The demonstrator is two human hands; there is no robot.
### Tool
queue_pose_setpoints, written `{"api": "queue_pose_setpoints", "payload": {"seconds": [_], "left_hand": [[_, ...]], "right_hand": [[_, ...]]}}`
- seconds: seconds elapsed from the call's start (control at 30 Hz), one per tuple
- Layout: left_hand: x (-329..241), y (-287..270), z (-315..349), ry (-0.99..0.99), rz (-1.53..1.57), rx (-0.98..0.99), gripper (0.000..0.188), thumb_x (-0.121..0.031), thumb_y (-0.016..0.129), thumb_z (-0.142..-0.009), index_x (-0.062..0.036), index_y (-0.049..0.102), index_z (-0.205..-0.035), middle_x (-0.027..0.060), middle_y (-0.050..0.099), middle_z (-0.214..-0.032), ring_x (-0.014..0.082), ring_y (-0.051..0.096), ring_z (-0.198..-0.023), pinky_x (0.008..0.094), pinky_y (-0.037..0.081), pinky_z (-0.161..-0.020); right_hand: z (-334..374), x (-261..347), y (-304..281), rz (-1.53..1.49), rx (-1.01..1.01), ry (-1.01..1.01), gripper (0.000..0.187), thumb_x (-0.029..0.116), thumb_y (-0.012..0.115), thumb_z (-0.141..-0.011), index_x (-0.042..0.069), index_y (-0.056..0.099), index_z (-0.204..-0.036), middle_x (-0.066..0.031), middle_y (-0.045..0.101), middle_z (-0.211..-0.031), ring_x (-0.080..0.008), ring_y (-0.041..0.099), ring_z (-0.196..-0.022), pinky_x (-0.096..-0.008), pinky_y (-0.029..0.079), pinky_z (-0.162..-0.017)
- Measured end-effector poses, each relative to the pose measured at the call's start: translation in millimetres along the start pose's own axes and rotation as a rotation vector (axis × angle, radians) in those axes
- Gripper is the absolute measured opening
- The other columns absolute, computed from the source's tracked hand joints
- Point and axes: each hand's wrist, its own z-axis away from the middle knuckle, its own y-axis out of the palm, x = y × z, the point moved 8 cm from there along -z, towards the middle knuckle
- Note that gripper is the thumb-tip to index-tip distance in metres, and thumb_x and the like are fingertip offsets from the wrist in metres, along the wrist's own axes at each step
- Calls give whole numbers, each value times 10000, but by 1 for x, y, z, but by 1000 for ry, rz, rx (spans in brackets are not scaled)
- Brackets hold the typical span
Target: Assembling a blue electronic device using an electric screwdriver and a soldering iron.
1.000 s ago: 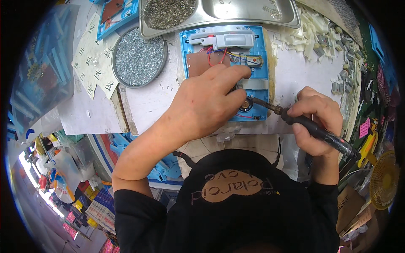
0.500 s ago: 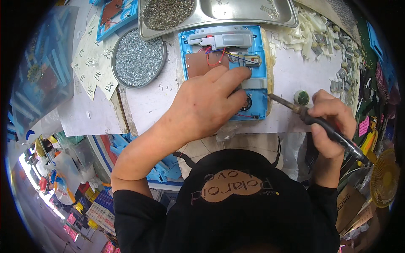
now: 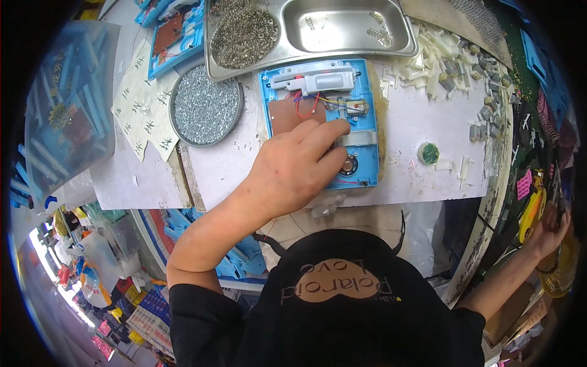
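A blue plastic casing [image 3: 372,174] lies open on the bench, holding a brown circuit board [image 3: 286,116], a grey-white part [image 3: 330,81], coloured wires and a round black speaker [image 3: 349,165]. Over its middle rests my left hand [image 3: 293,162], fingers bent down into the casing beside the speaker; their tips and anything pinched there are hidden. My right hand [image 3: 552,232] is far off at the right edge, beyond the bench, its fingers curled. A dark slim shape rises from it, apparently the soldering iron [image 3: 559,191], though that corner is dim.
A steel tray [image 3: 287,52] with metal springs stands behind the casing. Left of it is a round dish [image 3: 206,107] of small screws. White and grey plastic pieces [image 3: 449,64] pile up at the back right. A round green-topped piece [image 3: 428,153] sits right of the casing.
My right hand has swung away from the casing to the far right with the soldering iron. The left hand stays on the casing. The view has shifted slightly.
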Motion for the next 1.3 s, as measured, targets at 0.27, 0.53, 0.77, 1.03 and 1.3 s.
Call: {"api": "queue_pose_setpoints", "payload": {"seconds": [0.27, 0.53, 0.77, 1.03, 1.3], "left_hand": [[5, -4, 7, 18, -8, -35, 275, -24, 773, -735, -61, 726, -1003, 131, 662, -1123, 274, 684, -852, 371, 573, -673], [-2, 2, 8, 5, 7, -115, 286, 39, 779, -760, -47, 736, -1029, 171, 665, -1128, 281, 688, -831, 347, 565, -693], [7, 0, 19, -36, 58, -90, 303, 78, 745, -774, -35, 728, -1055, 194, 643, -1147, 300, 693, -947, 359, 582, -805], [22, -17, 40, -71, 170, -283, 359, 7, 765, -714, -66, 735, -1064, 115, 658, -1154, 265, 685, -884, 350, 562, -714], [11, -13, 21, -17, 41, -171, 349, -98, 768, -721, -123, 738, -1068, 73, 622, -1197, 237, 611, -933, 397, 446, -828]], "right_hand": [[46, -9, 46, 10, -78, -78, 253, 151, 561, -1012, 1, 622, -1206, -137, 711, -1097, -248, 703, -1030, -472, 503, -1086], [39, 33, 88, 65, -176, -305, 111, 55, 594, -944, -15, 667, -992, -14, 551, -730, -91, 430, -590, -257, 439, -651], [-5, -20, 140, 286, -158, -119, 59, 82, 722, -917, 59, 736, -970, 38, 648, -841, -60, 527, -649, -210, 394, -578], [103, -83, 213, -171, 391, 348, 481, 195, 582, -1042, -34, 480, -1454, -137, 675, -1151, -157, 626, -863, -281, 533, -779], [238, -51, 437, 499, 845, -333, 147, 19, 748, -840, 5, 732, -986, -68, 675, -816, -140, 599, -690, -277, 470, -632]]}}
